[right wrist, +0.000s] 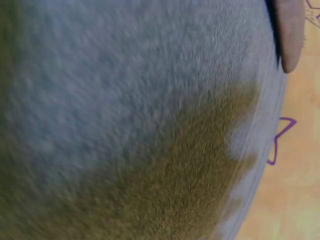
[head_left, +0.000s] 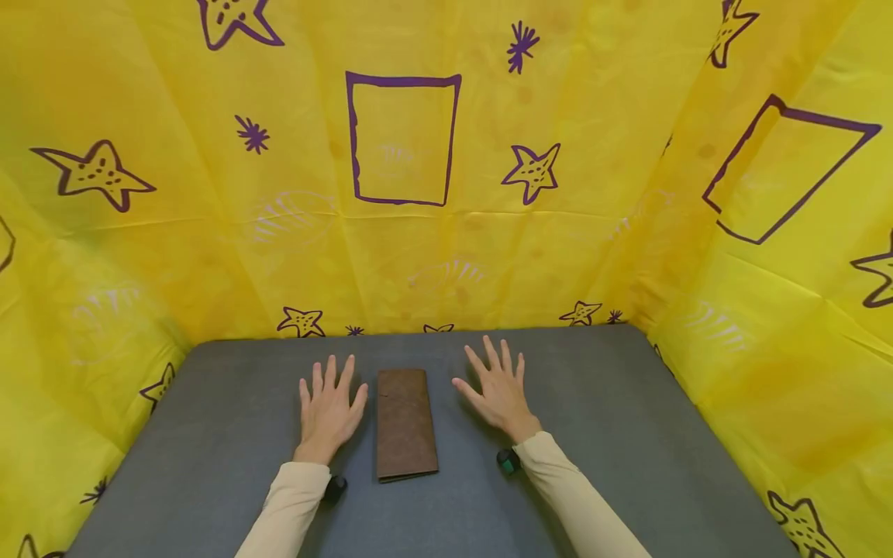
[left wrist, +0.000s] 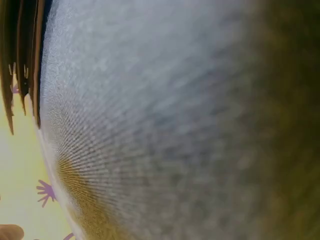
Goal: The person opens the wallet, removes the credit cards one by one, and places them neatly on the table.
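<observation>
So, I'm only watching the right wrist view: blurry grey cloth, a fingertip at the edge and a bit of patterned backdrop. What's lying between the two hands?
Observer: The head view shows a flat brown wallet-like case on the grey table.
Visitor: Ooh, is anyone touching it?
Observer: No, bare cloth shows between it and both the left hand and the right hand.
Visitor: And how are they held?
Observer: Both have their fingers spread apart and fairly straight, gripping nothing.
</observation>
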Demonstrator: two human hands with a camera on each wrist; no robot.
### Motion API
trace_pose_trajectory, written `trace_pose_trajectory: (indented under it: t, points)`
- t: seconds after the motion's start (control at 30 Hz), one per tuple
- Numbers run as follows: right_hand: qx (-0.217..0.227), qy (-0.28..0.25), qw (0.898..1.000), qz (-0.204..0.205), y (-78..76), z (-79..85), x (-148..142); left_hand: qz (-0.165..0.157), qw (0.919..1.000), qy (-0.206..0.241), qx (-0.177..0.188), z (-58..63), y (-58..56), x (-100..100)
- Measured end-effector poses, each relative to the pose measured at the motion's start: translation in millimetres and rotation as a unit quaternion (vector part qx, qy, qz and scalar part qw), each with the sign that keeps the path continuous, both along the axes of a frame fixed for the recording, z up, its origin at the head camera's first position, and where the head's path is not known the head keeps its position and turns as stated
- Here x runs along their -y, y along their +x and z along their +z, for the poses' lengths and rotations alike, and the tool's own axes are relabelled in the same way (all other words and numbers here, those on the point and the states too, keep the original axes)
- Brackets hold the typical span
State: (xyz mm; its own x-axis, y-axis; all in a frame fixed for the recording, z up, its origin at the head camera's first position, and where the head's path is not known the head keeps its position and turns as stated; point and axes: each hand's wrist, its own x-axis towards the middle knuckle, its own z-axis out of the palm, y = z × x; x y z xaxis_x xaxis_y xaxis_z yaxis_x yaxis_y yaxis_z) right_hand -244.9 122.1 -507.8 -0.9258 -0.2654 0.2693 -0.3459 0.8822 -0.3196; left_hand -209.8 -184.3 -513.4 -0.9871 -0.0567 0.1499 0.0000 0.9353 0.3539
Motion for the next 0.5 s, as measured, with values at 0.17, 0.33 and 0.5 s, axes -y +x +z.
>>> trace_pose_trajectory:
  t: [0.17,0.33,0.5]
  points:
    - [0.005,-0.031,1.000,0.004,8.6,-2.2,3,0.012,0.9998,0.016,0.004,-1.8,5.8,3]
    - [0.019,-0.075,0.997,0.011,19.7,-5.0,9,0.011,0.9991,0.035,0.023,-0.1,11.8,1]
    - [0.027,-0.099,0.994,0.024,31.6,-8.2,14,0.006,0.9962,0.064,0.059,2.3,20.7,-6]
